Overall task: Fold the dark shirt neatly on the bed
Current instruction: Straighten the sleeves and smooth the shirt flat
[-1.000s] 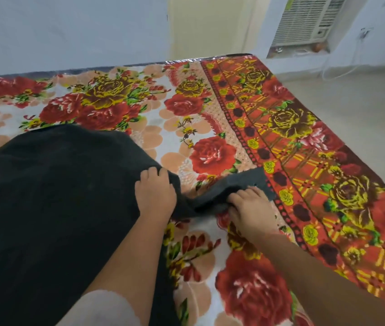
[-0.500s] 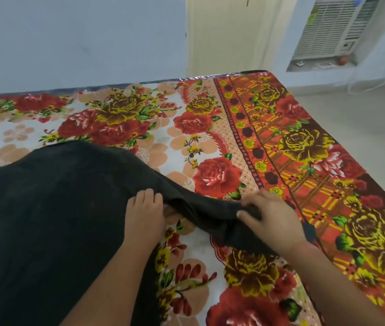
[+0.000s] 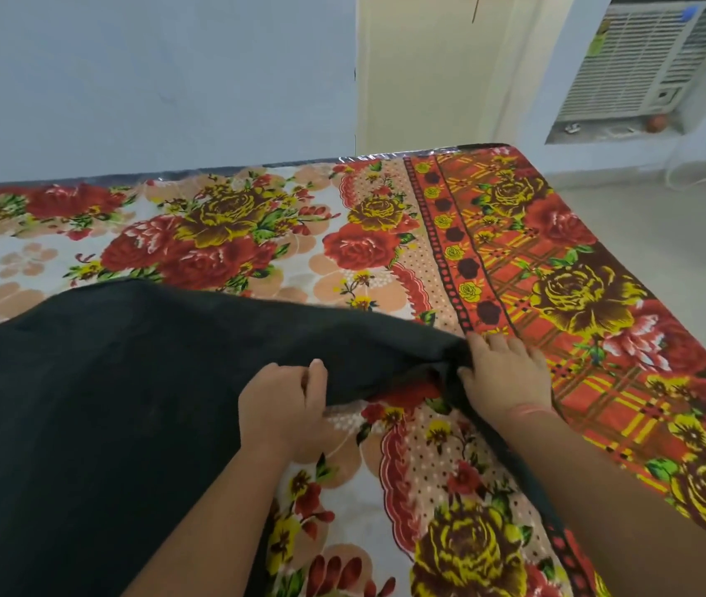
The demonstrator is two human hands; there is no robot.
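Note:
A dark shirt (image 3: pixel 97 407) lies spread over the left half of the bed (image 3: pixel 385 234), which has a red and yellow floral cover. One sleeve of the shirt stretches to the right, lifted slightly off the cover. My left hand (image 3: pixel 282 407) pinches the shirt's edge where the sleeve begins. My right hand (image 3: pixel 502 377) grips the far end of the sleeve, with part of the cloth running down under my right forearm.
The bed's right edge (image 3: pixel 661 303) drops to a pale floor (image 3: pixel 687 234). A wall runs along the bed's far side, and a window air conditioner (image 3: pixel 644 58) sits at the upper right.
Both hands have gone from pressing flat on the cloth to gripping it. The sleeve is pulled up and out to the right, and my view has tilted upward.

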